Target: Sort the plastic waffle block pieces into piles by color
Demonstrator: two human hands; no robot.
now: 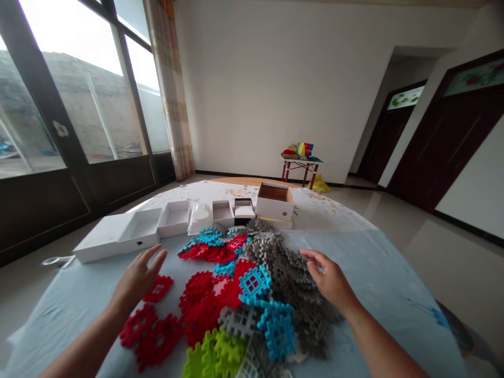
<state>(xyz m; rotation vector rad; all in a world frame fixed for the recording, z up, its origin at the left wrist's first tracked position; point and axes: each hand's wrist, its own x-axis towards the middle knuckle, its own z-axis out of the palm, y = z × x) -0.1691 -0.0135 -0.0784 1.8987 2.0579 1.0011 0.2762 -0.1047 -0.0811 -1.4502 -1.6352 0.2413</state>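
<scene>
A heap of flat, toothed plastic building tiles lies on a table covered with a light blue cloth (378,283). Grey tiles (283,262) make up the right side, red tiles (200,302) the middle and left, with blue tiles (254,286) and green tiles (214,352) among them. My left hand (137,278) hovers open with fingers stretched, just above a single red tile (158,287) at the heap's left edge. My right hand (328,278) rests at the right side of the grey tiles with its fingers curled loosely toward them; I see nothing held in it.
Several open white boxes and lids (137,231) line the table's far side, with a cardboard box (274,202) behind the heap. Scissors (59,260) lie at the left edge. A small red-legged table (301,163) stands by the far wall. Windows fill the left.
</scene>
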